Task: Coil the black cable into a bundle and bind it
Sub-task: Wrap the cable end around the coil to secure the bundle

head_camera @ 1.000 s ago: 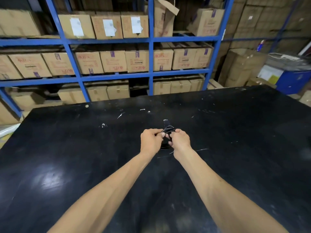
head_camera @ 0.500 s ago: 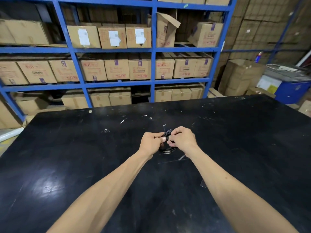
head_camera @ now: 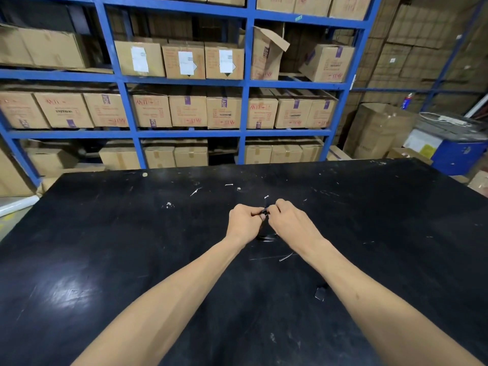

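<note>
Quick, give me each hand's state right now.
Left hand: closed, pinching the black cable.
Right hand: closed, pinching the same cable.

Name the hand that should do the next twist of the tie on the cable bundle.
Probably the right hand. Its fingertips pinch at the top of the black cable bundle, where the binding sits, while the left hand closes its grip beside it and steadies the coil. The tie itself is mostly hidden.
</note>
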{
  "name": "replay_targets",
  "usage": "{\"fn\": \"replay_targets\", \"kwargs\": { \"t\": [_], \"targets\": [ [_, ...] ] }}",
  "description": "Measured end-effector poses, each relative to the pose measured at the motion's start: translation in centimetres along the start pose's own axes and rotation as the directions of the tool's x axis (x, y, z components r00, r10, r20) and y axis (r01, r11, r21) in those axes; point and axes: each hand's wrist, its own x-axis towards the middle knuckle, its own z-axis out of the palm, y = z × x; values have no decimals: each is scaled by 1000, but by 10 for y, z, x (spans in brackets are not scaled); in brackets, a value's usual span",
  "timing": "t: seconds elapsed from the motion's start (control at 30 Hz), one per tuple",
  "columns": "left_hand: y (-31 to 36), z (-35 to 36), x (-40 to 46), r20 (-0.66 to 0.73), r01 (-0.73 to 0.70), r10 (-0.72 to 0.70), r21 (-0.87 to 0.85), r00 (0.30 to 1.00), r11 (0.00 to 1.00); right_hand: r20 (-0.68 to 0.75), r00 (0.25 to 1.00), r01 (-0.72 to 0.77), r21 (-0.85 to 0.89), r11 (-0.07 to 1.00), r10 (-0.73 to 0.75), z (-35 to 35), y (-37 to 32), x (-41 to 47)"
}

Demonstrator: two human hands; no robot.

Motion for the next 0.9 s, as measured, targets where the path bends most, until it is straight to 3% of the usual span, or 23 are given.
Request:
{"fn": "replay_targets", "kwargs": {
  "t": [0.07,0.2,0.37,0.53,0.6,0.73,0.8,0.9],
  "targets": [
    [2,-3,-1,17,-30,29,81,999,996,22,1000,3,48,999,-4,-4,5,1],
    [6,-6,-2,24,-61,58,161,998,985,102,988,-143,280,949,119,-19,14,13],
    [9,-12,-2,37,-139,135,211,990,968,318,916,-389,558,733,244,-42,22,27],
    [18,-22,-1,131,-238,210,260,969,936,404,870,-494,711,501,284,-44,24,32],
    [18,-24,-2,175,-261,216,297,960,918,435,863,-495,632,596,255,-43,24,33],
    [17,-25,3,221,-201,140,284,965,937,346,883,-444,397,803,317,-46,13,31],
    [16,-27,6,223,-141,87,238,971,961,308,874,-472,361,804,375,-43,10,30],
    [18,-30,10,139,10,-10,-2,990,1000,298,893,-450,541,711,338,-38,16,31]
  ]
}}
